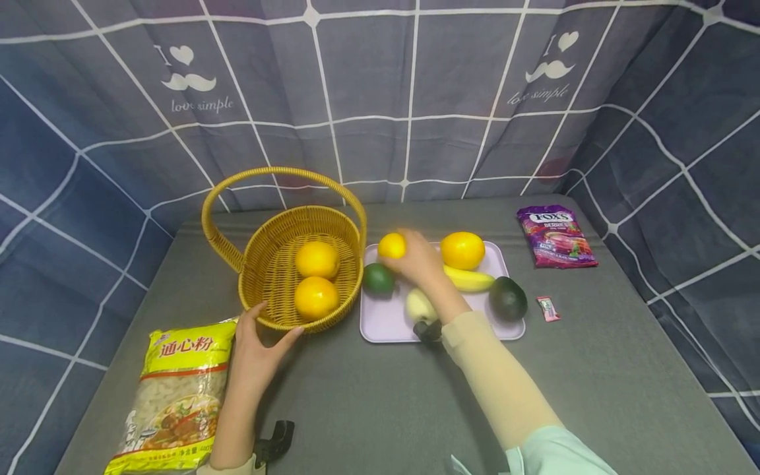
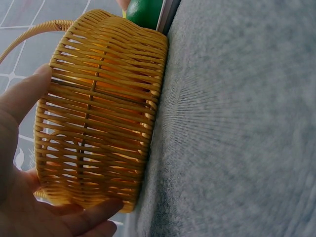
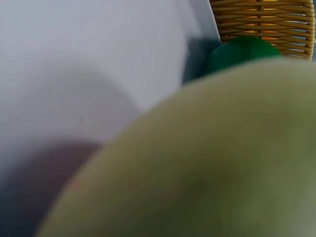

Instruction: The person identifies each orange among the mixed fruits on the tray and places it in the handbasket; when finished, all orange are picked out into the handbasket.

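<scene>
The yellow fruit was just right of the basket, above or on the tray there, and the right hand held it in its fingers, probably because so round a thing could roll. At the basket's near left, the left hand gripped the rim, thumb and fingers spread wide, likely so that the light wicker would not shift. Inside the basket, two orange-yellow fruits lay close together, the raised wall presumably containing them.
</scene>
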### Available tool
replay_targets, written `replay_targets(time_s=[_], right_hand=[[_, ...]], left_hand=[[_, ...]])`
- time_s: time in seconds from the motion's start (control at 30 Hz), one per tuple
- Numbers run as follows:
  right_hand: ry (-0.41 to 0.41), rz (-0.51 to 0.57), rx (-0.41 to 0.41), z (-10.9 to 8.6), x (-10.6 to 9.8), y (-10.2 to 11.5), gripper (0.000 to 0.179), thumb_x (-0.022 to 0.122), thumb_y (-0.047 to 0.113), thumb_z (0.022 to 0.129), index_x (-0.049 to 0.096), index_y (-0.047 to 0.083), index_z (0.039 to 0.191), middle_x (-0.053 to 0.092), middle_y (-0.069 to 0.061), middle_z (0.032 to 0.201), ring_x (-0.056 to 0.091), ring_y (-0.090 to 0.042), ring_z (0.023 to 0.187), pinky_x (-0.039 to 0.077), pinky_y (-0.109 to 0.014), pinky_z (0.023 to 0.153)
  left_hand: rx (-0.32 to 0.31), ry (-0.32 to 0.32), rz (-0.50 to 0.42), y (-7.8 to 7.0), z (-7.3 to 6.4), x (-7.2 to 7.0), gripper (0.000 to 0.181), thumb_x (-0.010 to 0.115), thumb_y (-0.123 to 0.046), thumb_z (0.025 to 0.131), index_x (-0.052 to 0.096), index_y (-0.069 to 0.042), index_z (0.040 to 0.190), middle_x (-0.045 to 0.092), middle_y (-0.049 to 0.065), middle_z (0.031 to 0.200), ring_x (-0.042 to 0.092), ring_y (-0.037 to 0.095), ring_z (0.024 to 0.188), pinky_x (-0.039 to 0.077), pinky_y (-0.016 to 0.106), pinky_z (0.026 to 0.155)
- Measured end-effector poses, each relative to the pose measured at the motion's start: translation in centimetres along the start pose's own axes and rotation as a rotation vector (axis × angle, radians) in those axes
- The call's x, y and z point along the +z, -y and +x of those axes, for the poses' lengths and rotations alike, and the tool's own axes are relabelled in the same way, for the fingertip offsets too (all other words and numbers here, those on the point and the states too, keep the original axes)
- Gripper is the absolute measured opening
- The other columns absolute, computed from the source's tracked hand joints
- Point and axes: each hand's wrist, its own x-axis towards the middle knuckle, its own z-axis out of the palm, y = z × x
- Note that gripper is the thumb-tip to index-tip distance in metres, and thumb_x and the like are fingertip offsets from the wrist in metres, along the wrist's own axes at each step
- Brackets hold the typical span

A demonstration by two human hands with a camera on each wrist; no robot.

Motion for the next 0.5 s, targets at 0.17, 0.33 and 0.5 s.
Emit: replay_targets(time_s=[0.17,0.33,0.5], right_hand=[[-0.011,0.018,0.009,-0.07,-0.06,-0.11,0.084,0.076,0.053,0.074,0.046,0.011,0.141,0.050,-0.011,0.139,0.047,-0.032,0.124,0.035,-0.052,0.104],[-0.032,0.044,0.020,-0.18,-0.13,-0.15,0.084,0.077,0.052,0.073,0.048,0.011,0.140,0.051,-0.011,0.137,0.048,-0.033,0.123,0.036,-0.052,0.103],[-0.052,0.069,0.017,-0.35,-0.33,-0.12,0.083,0.078,0.050,0.072,0.049,0.011,0.139,0.052,-0.012,0.135,0.049,-0.032,0.121,0.036,-0.050,0.103]], left_hand=[[0.000,0.001,0.001,-0.01,-0.05,-0.05,0.088,0.078,-0.043,0.079,0.032,-0.008,0.145,0.025,0.021,0.150,0.022,0.038,0.139,0.025,0.059,0.107],[0.000,0.002,-0.001,0.00,-0.07,-0.09,0.088,0.078,-0.043,0.079,0.032,-0.008,0.145,0.024,0.021,0.151,0.022,0.039,0.140,0.025,0.060,0.107],[-0.009,0.008,0.002,-0.04,-0.02,-0.10,0.089,0.077,-0.046,0.079,0.031,-0.009,0.146,0.022,0.021,0.152,0.021,0.039,0.140,0.025,0.060,0.107]])
